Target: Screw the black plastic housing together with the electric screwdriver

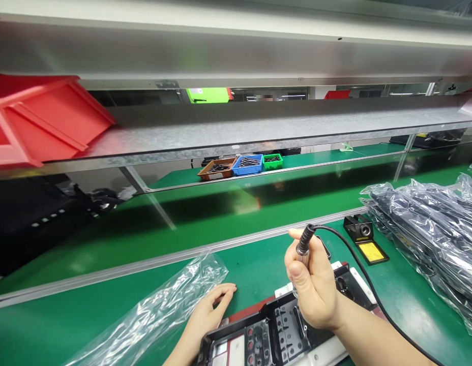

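Note:
My right hand (316, 284) is closed around a corded soldering iron (303, 250), held upright with its black cable leaving the top. The tip points down toward an open black case (243, 325) and is hidden behind my hand. Inside the case are grey perforated plates, with white blocks along its edges. My left hand (211, 310) rests by the case's far left edge, fingers stretched out and loosely bent, with nothing seen in it. A clear plastic bag (159, 310) lies just left of it.
A soldering stand with a yellow sponge (371, 251) stands right of the case. Bagged black parts (422, 239) are piled at the right. Brown (216, 176), blue (247, 171) and green (272, 165) bins sit behind. A red bin (49, 122) rests on the overhead shelf (236, 127).

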Tool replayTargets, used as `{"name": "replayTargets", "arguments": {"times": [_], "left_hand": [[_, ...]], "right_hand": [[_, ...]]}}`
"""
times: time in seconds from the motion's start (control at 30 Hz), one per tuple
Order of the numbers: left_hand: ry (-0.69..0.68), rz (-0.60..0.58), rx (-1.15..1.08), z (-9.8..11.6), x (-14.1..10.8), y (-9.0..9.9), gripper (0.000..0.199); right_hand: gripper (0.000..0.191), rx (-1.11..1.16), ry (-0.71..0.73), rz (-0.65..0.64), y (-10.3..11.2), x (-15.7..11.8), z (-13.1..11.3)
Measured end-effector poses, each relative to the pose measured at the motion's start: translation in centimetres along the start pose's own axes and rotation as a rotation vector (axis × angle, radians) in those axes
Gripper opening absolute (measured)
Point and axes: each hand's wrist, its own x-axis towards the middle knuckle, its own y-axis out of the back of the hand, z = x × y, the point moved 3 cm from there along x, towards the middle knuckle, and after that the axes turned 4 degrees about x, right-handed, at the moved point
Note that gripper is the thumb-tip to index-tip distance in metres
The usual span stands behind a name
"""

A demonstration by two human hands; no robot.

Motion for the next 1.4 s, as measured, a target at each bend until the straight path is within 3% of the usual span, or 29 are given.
{"name": "replayTargets", "arguments": {"times": [1.4], "left_hand": [[-0.01, 0.003, -0.02, 0.18, 0.03, 0.09, 0.036]], "right_hand": [[0.03, -0.035, 0.034, -0.023, -0.37, 0.27, -0.54]]}}
